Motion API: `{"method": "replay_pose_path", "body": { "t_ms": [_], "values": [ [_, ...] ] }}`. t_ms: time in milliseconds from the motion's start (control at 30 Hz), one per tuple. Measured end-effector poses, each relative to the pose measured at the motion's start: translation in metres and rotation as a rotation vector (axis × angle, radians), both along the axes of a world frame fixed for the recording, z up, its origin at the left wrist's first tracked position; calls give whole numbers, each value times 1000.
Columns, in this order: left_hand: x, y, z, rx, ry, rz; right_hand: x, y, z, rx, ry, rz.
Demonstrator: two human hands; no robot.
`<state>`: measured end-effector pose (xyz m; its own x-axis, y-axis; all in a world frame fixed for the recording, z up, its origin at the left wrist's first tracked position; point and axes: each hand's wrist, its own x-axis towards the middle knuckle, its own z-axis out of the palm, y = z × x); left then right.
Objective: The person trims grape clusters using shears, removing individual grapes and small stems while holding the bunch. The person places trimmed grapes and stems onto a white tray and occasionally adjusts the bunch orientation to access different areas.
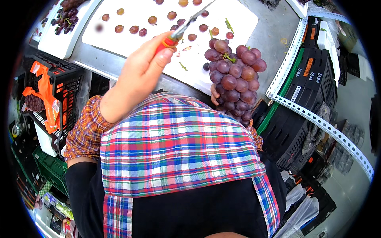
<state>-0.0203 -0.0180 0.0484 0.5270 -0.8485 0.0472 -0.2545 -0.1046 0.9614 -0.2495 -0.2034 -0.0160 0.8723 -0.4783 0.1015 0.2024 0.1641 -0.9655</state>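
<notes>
My left hand [146, 64] is closed around the red handle of a narrow-bladed metal cutting tool [190, 21], whose tip points up and to the right. A large bunch of reddish-purple grapes [235, 78] hangs to the right, in my right hand [215, 94]. Only a few fingertips of that hand show at the bunch's left edge; the grapes hide the rest. Behind them lies a white board [104, 37] strewn with loose grapes, such as one near its left side [119, 29]. Green stem pieces [229, 26] and small scraps also lie on it.
A metal table [89, 59] bears the board. At the upper left, dark grapes [66, 19] rest on another white board [56, 44]. A black crate [70, 80] with orange packaging stands left. Stacked black crates [312, 71] and a perforated white metal frame [321, 122] are right.
</notes>
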Motion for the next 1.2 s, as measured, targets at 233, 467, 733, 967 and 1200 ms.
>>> {"method": "replay_pose_path", "body": {
  "t_ms": [233,467,733,967,1200],
  "values": [
    [16,19,1,104,-249,-26,-4,-1,3,4,2,-7],
    [14,36,28,247,-218,-208,-1,-3,0,6,-8,-24],
    [16,43,54,333,-156,-357,6,-5,4,-6,-15,-49],
    [17,45,51,293,-172,-345,13,-7,1,0,-20,-64],
    [13,52,34,266,-113,-216,28,-14,-3,9,-39,-57]
  ]
}}
